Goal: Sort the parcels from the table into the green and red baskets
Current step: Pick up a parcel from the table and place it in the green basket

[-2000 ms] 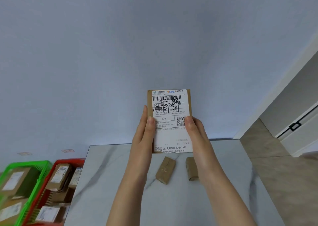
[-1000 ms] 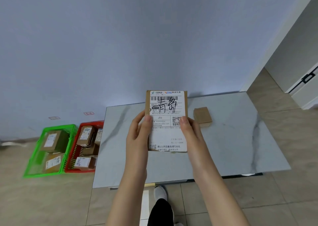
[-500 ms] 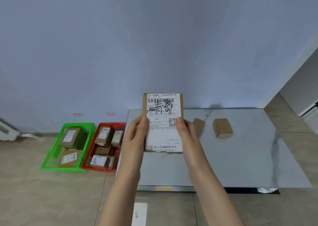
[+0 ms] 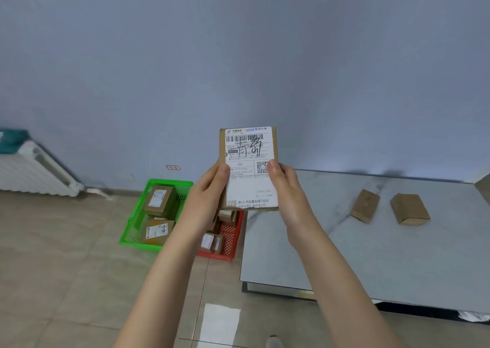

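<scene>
I hold a flat brown parcel [image 4: 249, 162] upright in front of me, its white shipping label with black handwriting facing me. My left hand [image 4: 209, 191] grips its left edge and my right hand [image 4: 285, 188] its right edge. Below and left, on the floor, stands the green basket [image 4: 132, 231] with two labelled parcels inside. The red basket [image 4: 233, 241] sits right of it, partly hidden behind my left arm and the held parcel, with several parcels in it. Two small brown parcels [image 4: 364, 206] [image 4: 409, 209] lie on the grey marble table [image 4: 371, 255] at the right.
A white radiator [image 4: 31, 172] stands against the wall at far left. The floor is beige tile, with a white patch [image 4: 218, 324] near my feet. The table's left edge runs close beside the red basket.
My view has swung left: the baskets and table shifted right in frame and the radiator came into view. Both hands keep the same grip on the parcel.
</scene>
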